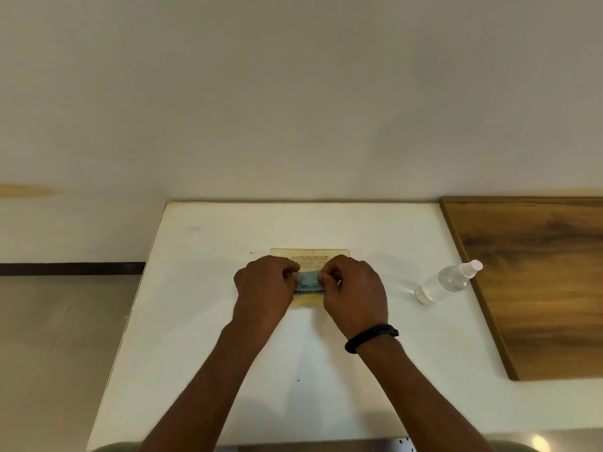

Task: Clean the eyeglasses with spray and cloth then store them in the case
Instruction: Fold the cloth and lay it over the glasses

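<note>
Pinching a small light-blue cleaning cloth with a scalloped edge (306,282) between them, both hands meet over the middle of the white bench (202,321). The left hand (266,288) is curled closed on the cloth's left end, and the right hand (354,290), which wears a black band on its wrist (370,338), is curled closed on the right end, thumb and fingers pressed together. The cloth stretches in a short span from one hand to the other. Whether the eyeglasses are folded inside it cannot be told; they are hidden if they are there.

Directly beneath and behind the hands lies a flat pale-yellow rectangular case with printed lettering (310,254), resting on the bench; its near edge shows below the cloth. To the right, well apart from the hands, a clear plastic spray bottle with a white nozzle cap (447,282) stands on the bench, just beside the edge of a brown wood-grain panel (538,282) that covers the bench's right side.
</note>
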Tool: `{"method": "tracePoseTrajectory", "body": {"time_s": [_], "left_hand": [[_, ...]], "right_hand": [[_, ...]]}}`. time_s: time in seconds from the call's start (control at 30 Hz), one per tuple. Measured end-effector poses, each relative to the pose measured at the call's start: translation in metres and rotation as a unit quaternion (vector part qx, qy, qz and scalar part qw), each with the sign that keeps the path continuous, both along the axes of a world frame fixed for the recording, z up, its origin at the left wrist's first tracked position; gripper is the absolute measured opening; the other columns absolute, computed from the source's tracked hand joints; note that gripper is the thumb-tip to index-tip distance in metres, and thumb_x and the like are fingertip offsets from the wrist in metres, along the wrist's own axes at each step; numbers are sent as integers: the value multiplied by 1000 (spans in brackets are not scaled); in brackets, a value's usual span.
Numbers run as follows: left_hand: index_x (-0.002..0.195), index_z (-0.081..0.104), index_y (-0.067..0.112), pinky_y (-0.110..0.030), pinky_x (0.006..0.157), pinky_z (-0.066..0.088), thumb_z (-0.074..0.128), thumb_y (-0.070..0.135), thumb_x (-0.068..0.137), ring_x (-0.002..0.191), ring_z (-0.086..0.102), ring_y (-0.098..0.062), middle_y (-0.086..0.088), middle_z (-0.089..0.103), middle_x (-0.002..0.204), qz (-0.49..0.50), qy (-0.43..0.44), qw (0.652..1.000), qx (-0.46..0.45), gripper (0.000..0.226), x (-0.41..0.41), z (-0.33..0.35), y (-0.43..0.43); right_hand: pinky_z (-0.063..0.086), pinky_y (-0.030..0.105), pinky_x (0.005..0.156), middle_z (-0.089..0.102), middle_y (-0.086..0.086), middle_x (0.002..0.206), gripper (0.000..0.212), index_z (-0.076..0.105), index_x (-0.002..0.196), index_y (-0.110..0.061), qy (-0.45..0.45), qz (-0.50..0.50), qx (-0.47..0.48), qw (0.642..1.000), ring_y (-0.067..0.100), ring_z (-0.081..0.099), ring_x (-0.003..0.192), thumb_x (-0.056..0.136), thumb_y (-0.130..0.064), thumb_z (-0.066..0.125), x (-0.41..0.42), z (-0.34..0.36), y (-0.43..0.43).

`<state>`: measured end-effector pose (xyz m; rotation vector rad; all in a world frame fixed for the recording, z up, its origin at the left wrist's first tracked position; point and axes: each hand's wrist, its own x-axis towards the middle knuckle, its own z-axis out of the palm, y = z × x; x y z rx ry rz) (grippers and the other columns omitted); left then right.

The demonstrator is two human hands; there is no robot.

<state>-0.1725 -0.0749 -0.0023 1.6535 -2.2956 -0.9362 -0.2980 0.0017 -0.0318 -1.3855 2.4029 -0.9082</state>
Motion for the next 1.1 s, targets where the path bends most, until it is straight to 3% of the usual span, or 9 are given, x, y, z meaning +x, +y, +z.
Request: {"method": "tracePoseTrajectory", "body": {"time_s": [0.23, 0.37, 0.67, 1.1], "left_hand": [[122, 67, 34, -46, 111, 31, 59, 33, 96, 119, 59, -14, 9, 68, 122, -15, -63, 998, -18, 27, -2, -7, 2], [121, 68, 34, -46, 110, 33, 58, 33, 96, 117, 60, -14, 8, 68, 121, -27, -74, 997, -25, 27, -2, -9, 4], [125, 62, 40, -44, 110, 28, 53, 33, 97, 120, 53, -16, 9, 59, 123, -70, -132, 987, -52, 30, 6, -7, 17], [134, 51, 47, -42, 113, 20, 48, 38, 100, 121, 50, -14, 10, 53, 120, -92, -151, 981, -82, 35, 17, -9, 23]], "right_hand": [[48, 38, 62, 63, -2, 72, 10, 62, 78, -20, 69, 14, -1, 998, 23, 56, 70, 79, -15, 70, 2, -6, 4], [44, 34, 59, 62, -2, 71, 13, 61, 75, -19, 97, 16, 2, 995, 24, 55, 68, 76, -12, 72, 4, -9, 6], [32, 30, 61, 59, -4, 69, 15, 59, 74, -21, 113, 1, 25, 993, 23, 55, 66, 74, -14, 72, 6, -13, 15], [36, 31, 59, 58, -3, 67, 12, 55, 73, -20, 97, 3, 21, 995, 23, 54, 64, 76, -15, 65, 10, -19, 19]]}}
